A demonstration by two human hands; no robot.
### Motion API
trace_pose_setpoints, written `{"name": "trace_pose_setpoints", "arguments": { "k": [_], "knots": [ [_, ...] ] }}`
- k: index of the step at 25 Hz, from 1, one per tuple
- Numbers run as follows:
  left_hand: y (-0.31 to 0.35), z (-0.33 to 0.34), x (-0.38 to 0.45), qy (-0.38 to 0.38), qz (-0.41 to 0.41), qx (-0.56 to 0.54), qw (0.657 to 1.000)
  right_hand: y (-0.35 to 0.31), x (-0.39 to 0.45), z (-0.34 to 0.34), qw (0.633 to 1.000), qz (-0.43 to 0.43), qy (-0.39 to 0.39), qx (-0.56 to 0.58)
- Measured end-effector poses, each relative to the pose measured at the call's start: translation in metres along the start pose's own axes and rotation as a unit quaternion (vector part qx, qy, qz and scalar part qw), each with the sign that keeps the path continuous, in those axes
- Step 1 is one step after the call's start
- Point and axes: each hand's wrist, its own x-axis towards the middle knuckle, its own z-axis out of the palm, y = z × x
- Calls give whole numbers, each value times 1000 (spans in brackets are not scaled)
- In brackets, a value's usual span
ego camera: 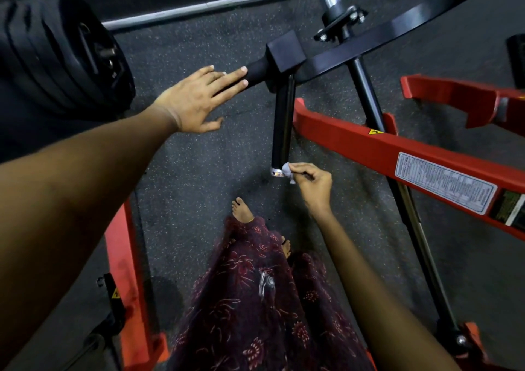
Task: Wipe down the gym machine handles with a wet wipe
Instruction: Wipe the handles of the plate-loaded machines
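Note:
A black handle hangs down from the machine's black block, ending in a silver cap. My right hand pinches a small crumpled white wet wipe against that cap. A second black handle sticks out sideways to the left of the block. My left hand lies over its end with straight fingers, the fingertips touching the grip.
Red frame beams run to the right and lower left. A stack of black weight plates sits at the upper left. A thin black rod slants down on the right. My bare feet and patterned skirt are below, on speckled rubber floor.

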Motion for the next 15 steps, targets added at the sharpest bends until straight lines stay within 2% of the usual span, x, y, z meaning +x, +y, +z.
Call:
{"name": "trace_pose_setpoints", "arguments": {
  "k": [2,3,4,5,7,8,10,11,12,15],
  "knots": [
    [-1,1,-1,3,5,-4,1000,-1,-4,4,995,65,9,77],
    [-2,1,-2,5,8,-3,1000,-3,-5,9,981,126,24,145],
    [-2,1,-2,6,9,-3,1000,-6,-6,15,951,201,40,233],
    [-2,1,-2,4,10,-5,1000,-10,-9,22,900,280,44,332],
    [-2,1,-2,4,12,-8,1000,-15,-15,34,757,401,29,516],
    [-1,0,-1,7,12,-8,1000,-18,-18,38,688,435,11,581],
    [-1,-2,-1,6,9,-4,1000,-24,-25,45,597,465,-2,653],
    [0,-3,0,3,8,-1,1000,-27,-28,45,584,470,6,661],
    [0,-3,0,0,7,2,1000,-27,-30,42,594,468,17,654],
    [-1,-2,-1,-1,9,5,1000,-32,-33,13,682,437,46,585]
  ]
}}
